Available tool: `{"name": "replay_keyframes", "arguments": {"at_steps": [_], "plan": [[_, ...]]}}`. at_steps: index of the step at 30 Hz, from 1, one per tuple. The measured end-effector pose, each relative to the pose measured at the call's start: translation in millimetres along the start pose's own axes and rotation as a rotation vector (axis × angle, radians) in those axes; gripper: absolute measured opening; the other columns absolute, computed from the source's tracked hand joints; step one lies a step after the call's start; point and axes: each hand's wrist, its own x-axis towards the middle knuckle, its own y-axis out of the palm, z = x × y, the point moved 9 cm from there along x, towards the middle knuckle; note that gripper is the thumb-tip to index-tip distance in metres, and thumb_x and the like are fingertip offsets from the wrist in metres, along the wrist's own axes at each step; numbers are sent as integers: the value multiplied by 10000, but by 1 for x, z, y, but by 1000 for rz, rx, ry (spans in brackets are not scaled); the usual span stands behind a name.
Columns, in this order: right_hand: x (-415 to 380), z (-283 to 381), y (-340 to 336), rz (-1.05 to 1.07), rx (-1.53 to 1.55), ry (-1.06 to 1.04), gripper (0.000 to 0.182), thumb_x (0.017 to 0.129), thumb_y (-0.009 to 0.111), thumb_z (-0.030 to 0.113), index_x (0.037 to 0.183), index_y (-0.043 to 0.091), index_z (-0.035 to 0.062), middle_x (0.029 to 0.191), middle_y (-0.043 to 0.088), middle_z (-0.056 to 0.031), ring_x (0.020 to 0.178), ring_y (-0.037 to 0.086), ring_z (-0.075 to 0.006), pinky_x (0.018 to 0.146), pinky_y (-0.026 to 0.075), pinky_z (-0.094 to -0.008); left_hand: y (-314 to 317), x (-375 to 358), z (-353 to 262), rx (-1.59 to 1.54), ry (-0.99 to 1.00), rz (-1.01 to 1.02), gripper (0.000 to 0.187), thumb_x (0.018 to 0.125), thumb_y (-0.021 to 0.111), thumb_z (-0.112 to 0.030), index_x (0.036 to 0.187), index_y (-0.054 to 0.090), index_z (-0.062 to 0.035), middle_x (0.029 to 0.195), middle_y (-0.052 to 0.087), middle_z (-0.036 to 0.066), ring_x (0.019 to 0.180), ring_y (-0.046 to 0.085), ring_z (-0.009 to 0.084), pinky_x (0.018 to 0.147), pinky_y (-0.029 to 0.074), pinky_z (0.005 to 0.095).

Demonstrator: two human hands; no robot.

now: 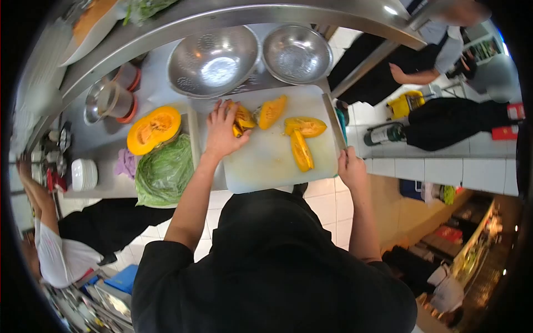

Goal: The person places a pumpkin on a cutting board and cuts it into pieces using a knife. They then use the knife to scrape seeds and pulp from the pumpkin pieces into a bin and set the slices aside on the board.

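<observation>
Fingers a little apart, the left hand point(222, 131) lies palm down on a chunk of orange pumpkin with dark yellow skin point(244, 117). The hand is partly open, with its thumb out to the side. The right hand point(352, 166) is closed around the near end of a long, grey metal knife point(334, 123). The blade points away from the person, along the right edge of a big white plastic cutting board point(250, 166).

Take the middle of the board as the middle of a clock, with 12 straight ahead of the person. The chunk under the left hand is at 10 o'clock. An orange pumpkin wedge point(272, 112) is near 12. A short, fat pumpkin piece point(308, 127) is at 2. A long, thin pumpkin slice point(301, 151) is near 4, and its top end touches the short, fat piece.

Past the board, a big, round, shiny metal bowl point(214, 62) is at 11, and a smaller round metal bowl point(297, 54) is near 12. A cut half of a big orange pumpkin point(154, 130) is at 9. A crinkly green plastic bag point(165, 172) is at 8, just beside it. Farther out that way is a stack of small white bowls point(84, 175). Other people stand farther off: one person point(61, 250) at 8, one point(413, 61) at 2 and one point(444, 288) near 4.
</observation>
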Motion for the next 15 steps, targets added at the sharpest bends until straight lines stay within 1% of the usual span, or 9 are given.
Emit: {"name": "replay_keyframes", "arguments": {"at_steps": [1, 3, 5, 7, 8, 10, 12, 13, 15], "plan": [[-5, 3, 3, -3, -23, -3, 155, 1038, 577, 187, 978, 510, 61, 706, 668, -246, 651, 672, -479, 571, 525, -580, -2, 2, -1, -21, 22, 14, 933, 744, 809, -458, 1548, 455, -143, 1587, 405, 177, 1522, 287, 447, 1184, 267, 655], [-13, -2, 12, 42, -72, 80, 159, 1037, 573, 199, 981, 520, 59, 711, 673, -246, 655, 674, -480, 580, 530, -588, -10, 4, 2, 51, -19, 14, 924, 751, 819, -480, 1536, 472, -138, 1585, 406, 180, 1528, 279, 445, 1190, 252, 655], [-20, -3, 19, 78, -30, 163, 166, 1035, 577, 210, 988, 524, 60, 712, 672, -250, 659, 673, -486, 591, 529, -597, -20, 3, -5, 55, -28, -8, 922, 755, 839, -506, 1523, 486, -139, 1576, 417, 173, 1535, 275, 435, 1182, 251, 652], [-25, -3, 25, 75, 25, 190, 171, 1033, 579, 216, 995, 525, 59, 713, 669, -259, 669, 669, -501, 605, 529, -607, -41, -2, -30, 103, 38, -105, 930, 757, 851, -528, 1517, 488, -134, 1557, 427, 170, 1492, 332, 432, 1160, 266, 650], [-26, -4, 28, 85, 60, 209, 169, 1033, 578, 215, 997, 525, 59, 717, 668, -263, 678, 666, -508, 611, 525, -613, -37, -8, -40, 100, 39, -100, 930, 757, 851, -528, 1517, 488, -134, 1557, 427, 170, 1492, 332, 432, 1160, 266, 650], [-26, -6, 34, 92, 77, 226, 172, 1032, 577, 209, 997, 519, 51, 724, 666, -270, 702, 659, -520, 624, 512, -624, -20, -23, -89, -2, 259, -67, 995, 741, 884, -526, 1543, 446, -134, 1541, 423, 185, 1440, 394, 428, 1182, 269, 622], [-25, -4, 35, 97, 120, 242, 172, 1031, 577, 206, 998, 518, 48, 727, 664, -274, 708, 658, -522, 630, 510, -627, 12, -35, -131, -215, 335, 48, 1036, 713, 899, -544, 1547, 439, -135, 1525, 420, 198, 1395, 421, 441, 1158, 309, 623], [-24, -2, 36, 106, 162, 255, 171, 1031, 578, 203, 998, 517, 46, 730, 663, -279, 715, 657, -524, 635, 507, -629, 15, -36, -154, -215, 336, 49, 1036, 713, 899, -544, 1547, 439, -135, 1525, 420, 198, 1395, 421, 441, 1158, 309, 623], [-23, -2, 34, 96, 193, 243, 180, 1031, 577, 200, 998, 516, 33, 736, 659, -293, 725, 655, -531, 644, 504, -628, 24, -30, -180, -480, 143, 128, 1074, 677, 917, -547, 1545, 438, -135, 1545, 380, 223, 1395, 414, 454, 1137, 355, 602]]}}
